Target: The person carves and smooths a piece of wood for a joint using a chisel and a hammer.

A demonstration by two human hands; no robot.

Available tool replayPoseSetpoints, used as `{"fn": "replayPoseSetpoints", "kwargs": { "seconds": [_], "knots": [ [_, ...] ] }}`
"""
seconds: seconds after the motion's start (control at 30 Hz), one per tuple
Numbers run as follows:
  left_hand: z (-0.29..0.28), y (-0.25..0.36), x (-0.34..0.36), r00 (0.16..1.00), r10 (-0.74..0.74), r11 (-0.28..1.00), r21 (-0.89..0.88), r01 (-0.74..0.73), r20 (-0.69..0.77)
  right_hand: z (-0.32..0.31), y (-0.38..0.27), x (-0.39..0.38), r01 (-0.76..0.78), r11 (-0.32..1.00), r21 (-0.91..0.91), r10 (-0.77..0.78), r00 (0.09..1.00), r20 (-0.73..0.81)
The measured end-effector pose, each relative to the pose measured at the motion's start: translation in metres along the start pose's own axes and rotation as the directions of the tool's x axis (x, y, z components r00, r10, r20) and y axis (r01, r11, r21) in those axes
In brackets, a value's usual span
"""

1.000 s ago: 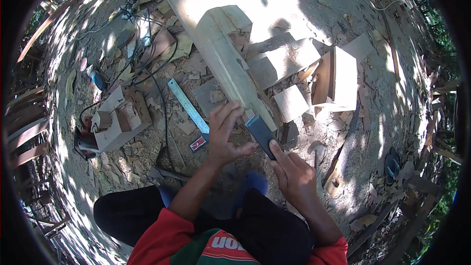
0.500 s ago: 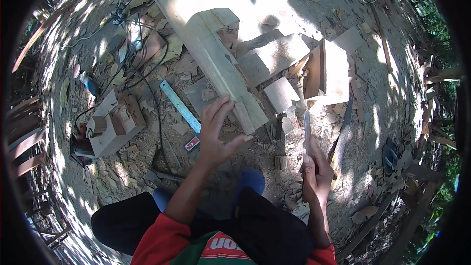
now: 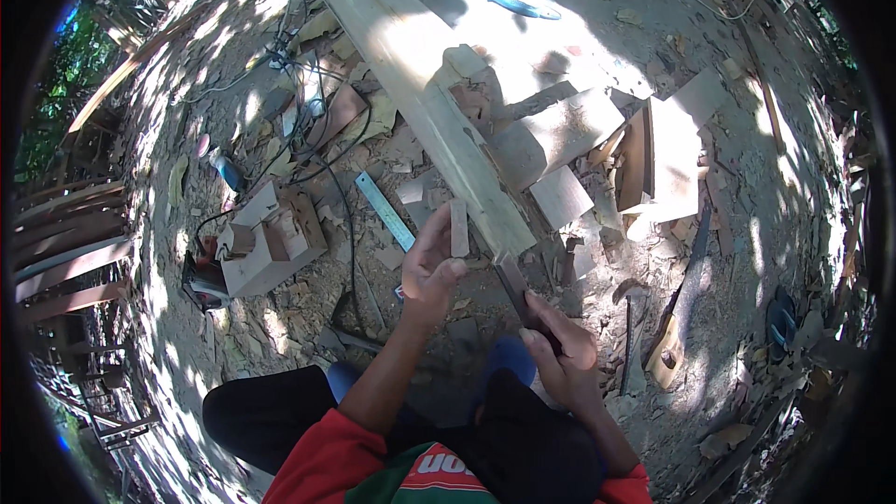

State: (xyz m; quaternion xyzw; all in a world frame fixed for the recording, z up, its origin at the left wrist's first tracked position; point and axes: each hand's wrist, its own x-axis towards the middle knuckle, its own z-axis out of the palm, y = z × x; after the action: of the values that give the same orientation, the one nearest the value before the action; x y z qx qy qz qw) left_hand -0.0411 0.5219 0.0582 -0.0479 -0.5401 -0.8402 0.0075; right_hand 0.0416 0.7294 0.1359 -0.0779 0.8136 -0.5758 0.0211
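My left hand (image 3: 434, 266) holds a small narrow block of pale wood (image 3: 458, 229) upright beside the end of the long pale timber (image 3: 429, 112). My right hand (image 3: 560, 345) grips a long, flat, dark tool (image 3: 516, 294), its far end at the timber's near end. A steel ruler (image 3: 383, 207) lies left of the timber, partly behind my left hand. A handsaw (image 3: 665, 358) and a hammer (image 3: 633, 294) lie to the right of my right hand.
Left are a cut wooden block (image 3: 266, 261), tangled cables (image 3: 299, 65) and a blue power tool (image 3: 227, 171). Right are boards (image 3: 560, 131) and a wooden box-like piece (image 3: 667, 159). A blue object (image 3: 523, 0) lies at the top. Scraps and shavings cover the ground.
My left hand has lifted the small wooden block off the timber. My right hand swung the dark tool out to the right, then brought it back to the timber's end.
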Motion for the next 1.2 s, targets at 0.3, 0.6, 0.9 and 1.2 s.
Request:
{"fn": "replayPoseSetpoints", "kwargs": {
  "seconds": [0.3, 0.6, 0.9, 1.2],
  "knots": [
    [-0.005, 0.018, -0.003, 0.995, 0.026, 0.992, -0.118, -0.037, -0.095, 0.014, -0.016, 0.022, 0.086, 0.996, -0.030, -0.081, 0.986, 0.145],
    [-0.018, 0.032, -0.005, 0.970, 0.134, 0.987, -0.064, -0.149, -0.201, 0.035, -0.027, 0.031, 0.248, 0.967, -0.053, -0.240, 0.963, 0.124],
    [-0.022, 0.038, -0.002, 0.919, 0.228, 0.969, -0.019, -0.247, -0.323, 0.042, -0.037, 0.039, 0.227, 0.966, -0.124, -0.197, 0.956, 0.220],
    [-0.026, 0.042, -0.003, 0.872, 0.273, 0.959, 0.048, -0.278, -0.405, 0.052, -0.043, 0.043, 0.259, 0.957, -0.129, -0.228, 0.950, 0.214]
  ]
}}
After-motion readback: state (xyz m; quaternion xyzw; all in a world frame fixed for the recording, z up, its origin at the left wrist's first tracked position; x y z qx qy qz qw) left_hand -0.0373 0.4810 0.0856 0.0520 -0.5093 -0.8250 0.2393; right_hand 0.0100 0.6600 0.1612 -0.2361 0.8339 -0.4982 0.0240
